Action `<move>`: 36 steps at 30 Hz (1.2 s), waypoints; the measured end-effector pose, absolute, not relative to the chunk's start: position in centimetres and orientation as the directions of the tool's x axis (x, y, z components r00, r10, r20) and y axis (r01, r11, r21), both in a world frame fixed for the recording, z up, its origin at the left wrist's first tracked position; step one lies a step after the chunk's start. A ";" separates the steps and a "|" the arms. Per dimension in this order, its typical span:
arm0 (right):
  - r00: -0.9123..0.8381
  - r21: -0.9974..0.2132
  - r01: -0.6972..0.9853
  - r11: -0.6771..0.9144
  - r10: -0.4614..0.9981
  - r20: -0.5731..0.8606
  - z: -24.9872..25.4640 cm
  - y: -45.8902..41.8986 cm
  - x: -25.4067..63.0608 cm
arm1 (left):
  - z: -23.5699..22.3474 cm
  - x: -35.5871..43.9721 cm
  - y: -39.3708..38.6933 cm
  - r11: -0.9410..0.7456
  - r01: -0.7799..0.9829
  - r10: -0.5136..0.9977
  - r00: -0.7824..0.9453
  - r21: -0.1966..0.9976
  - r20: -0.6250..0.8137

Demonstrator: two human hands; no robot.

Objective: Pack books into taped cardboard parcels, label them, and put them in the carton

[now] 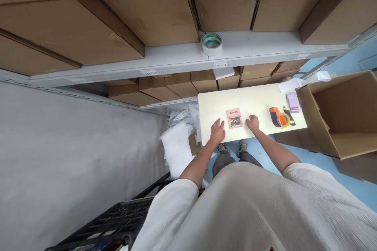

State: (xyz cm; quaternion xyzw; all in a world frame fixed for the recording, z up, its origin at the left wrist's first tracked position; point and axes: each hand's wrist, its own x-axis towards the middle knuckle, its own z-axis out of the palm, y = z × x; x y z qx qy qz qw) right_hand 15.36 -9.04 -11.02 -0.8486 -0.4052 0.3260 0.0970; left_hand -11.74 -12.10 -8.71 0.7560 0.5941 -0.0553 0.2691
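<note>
A small flat pink item [235, 118], with dark lettering and a colourful picture, lies on the pale tabletop [212, 104]; whether it is a booklet or a thin box I cannot tell. Just left of it, my left hand [218, 130] rests on the table with its fingers apart, holding nothing. To the right, my right hand [252, 122] sits on the surface with fingers curled in and no object showing in it. Both hands are apart from the pink item. Farther right lies an orange and dark blue tape dispenser [276, 117] with a roll of tape [284, 120].
A pixelated purple item [293, 102] and a white strip [291, 84] lie at the table's right end. Beside it stands an open cardboard box [347, 117]. Shelves of boxes face me, with a tape roll [212, 49] on the ledge. White packing sheets [178, 149] lie left.
</note>
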 end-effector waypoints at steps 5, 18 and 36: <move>0.557 -0.292 0.592 -0.752 0.643 -0.527 -11.0 -8.2 16.1 | -8.9 -5.1 -11.6 -0.239 0.867 0.838 0.412 0.437 -0.358; 0.461 -0.312 0.701 -0.641 0.741 -0.488 -11.6 -8.3 16.1 | -9.8 -0.9 -11.4 -0.148 0.884 0.767 0.386 0.444 -0.513; 0.030 -0.635 0.676 -0.373 0.876 -0.482 -9.2 -8.4 10.0 | -8.0 -7.2 -12.1 -0.002 0.797 0.908 0.255 0.605 -0.333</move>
